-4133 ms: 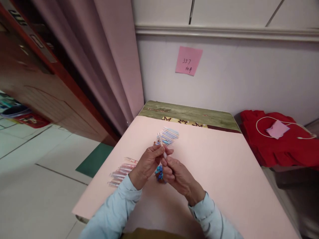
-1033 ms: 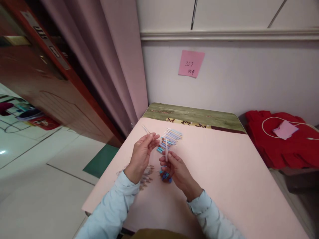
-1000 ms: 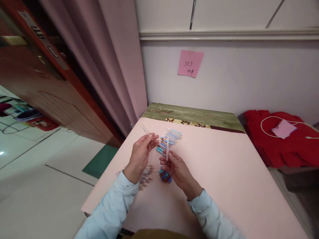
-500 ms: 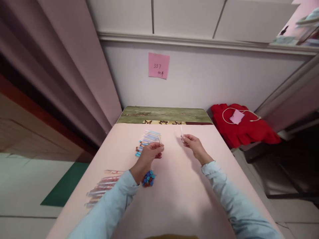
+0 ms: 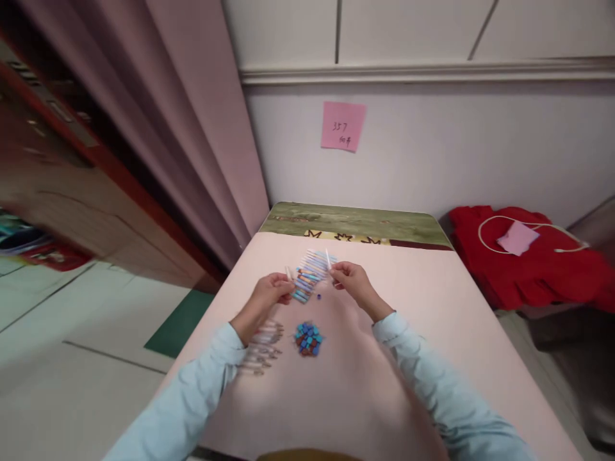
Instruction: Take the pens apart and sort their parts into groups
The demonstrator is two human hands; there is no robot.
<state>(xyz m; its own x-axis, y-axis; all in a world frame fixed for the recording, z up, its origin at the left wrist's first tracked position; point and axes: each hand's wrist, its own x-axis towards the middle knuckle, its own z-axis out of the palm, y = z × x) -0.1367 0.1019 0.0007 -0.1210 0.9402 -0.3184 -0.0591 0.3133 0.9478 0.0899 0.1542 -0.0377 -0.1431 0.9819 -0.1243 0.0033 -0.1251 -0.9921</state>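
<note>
My left hand [image 5: 270, 293] is closed with thumb and fingers pinched around a short whitish stick-like piece [image 5: 289, 273]. My right hand [image 5: 352, 282] pinches a thin white stick [image 5: 328, 257], held nearly upright, over the right side of a row of slim pens [image 5: 314, 264]. Several of those pens have blue or brown ends. A pile of small blue, turquoise and brown caps [image 5: 308, 339] lies below, between my forearms. One small dark blue cap [image 5: 318, 296] lies apart from it. Blurred pale sticks with pointed tips [image 5: 263, 352] lie partly behind my left forearm.
The pink-white tabletop [image 5: 384, 384] ends at a green patterned strip [image 5: 355, 216] by the wall. A pink note [image 5: 343, 126] is stuck there. Red cloth [image 5: 538, 275] with a cord lies to the right. A curtain [image 5: 211, 128] hangs at the left.
The view has turned left. My right hand with the white stick has moved left, over the pens. My left hand has shifted left off the row, and a loose blue cap now shows.
</note>
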